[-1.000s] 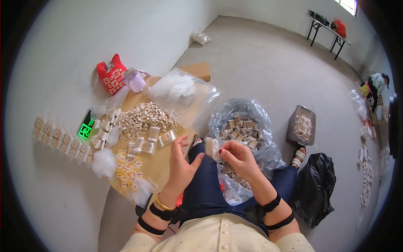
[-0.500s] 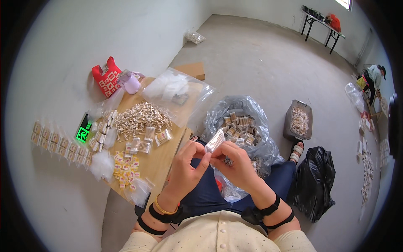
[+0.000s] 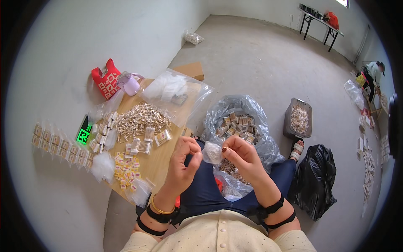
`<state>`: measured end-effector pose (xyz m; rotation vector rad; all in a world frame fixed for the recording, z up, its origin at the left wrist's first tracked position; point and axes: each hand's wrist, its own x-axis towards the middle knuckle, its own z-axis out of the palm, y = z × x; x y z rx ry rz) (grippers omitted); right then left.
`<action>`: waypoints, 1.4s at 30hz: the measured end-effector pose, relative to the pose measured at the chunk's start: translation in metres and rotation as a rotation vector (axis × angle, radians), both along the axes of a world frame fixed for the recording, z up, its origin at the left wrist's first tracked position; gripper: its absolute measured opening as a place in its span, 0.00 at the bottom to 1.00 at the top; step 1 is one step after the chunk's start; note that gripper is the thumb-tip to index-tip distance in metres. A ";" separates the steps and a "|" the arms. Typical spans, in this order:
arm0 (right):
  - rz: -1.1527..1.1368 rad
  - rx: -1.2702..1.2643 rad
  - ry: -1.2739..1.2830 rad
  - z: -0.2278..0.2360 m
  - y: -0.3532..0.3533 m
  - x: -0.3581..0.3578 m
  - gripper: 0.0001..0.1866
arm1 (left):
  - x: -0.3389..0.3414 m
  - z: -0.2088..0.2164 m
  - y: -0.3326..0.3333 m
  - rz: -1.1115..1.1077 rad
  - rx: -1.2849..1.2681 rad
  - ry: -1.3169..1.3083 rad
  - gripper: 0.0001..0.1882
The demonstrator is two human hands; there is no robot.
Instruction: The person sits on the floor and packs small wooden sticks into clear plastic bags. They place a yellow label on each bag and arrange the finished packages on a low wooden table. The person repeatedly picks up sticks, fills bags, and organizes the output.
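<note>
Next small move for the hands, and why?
I'd probably bring the left hand to the near side of the clear swab packet to steady it. The right hand seems to pinch the packet from its right edge alone, while the left, fingers curled, is close beside it but looks apart.

A black panel [image 3: 86, 123] bears a green running-figure sign [image 3: 83, 136].

Pretty plain room tbh, pale walls [image 3: 84, 54] and a grey floor [image 3: 252, 59], a wooden tabletop [image 3: 156, 161] over by the left side near a glowing green sign [image 3: 83, 135], plus a black-legged table [image 3: 315, 18] way back right below a bright window [image 3: 343, 2].
</note>
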<state>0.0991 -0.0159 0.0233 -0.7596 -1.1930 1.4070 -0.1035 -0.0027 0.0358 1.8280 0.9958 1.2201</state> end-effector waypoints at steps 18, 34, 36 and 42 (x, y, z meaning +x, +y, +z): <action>-0.276 0.045 -0.220 0.002 0.015 -0.027 0.13 | 0.015 -0.033 0.017 0.342 -0.150 -0.003 0.26; -0.567 0.126 -0.263 -0.008 0.027 -0.039 0.16 | 0.038 -0.008 0.031 0.270 0.037 -0.240 0.11; -0.574 0.144 -0.229 -0.009 0.028 -0.040 0.16 | 0.039 -0.008 0.030 0.225 -0.051 -0.341 0.09; -0.558 0.109 -0.138 -0.010 0.027 -0.044 0.18 | 0.041 -0.016 0.031 0.288 0.045 -0.249 0.09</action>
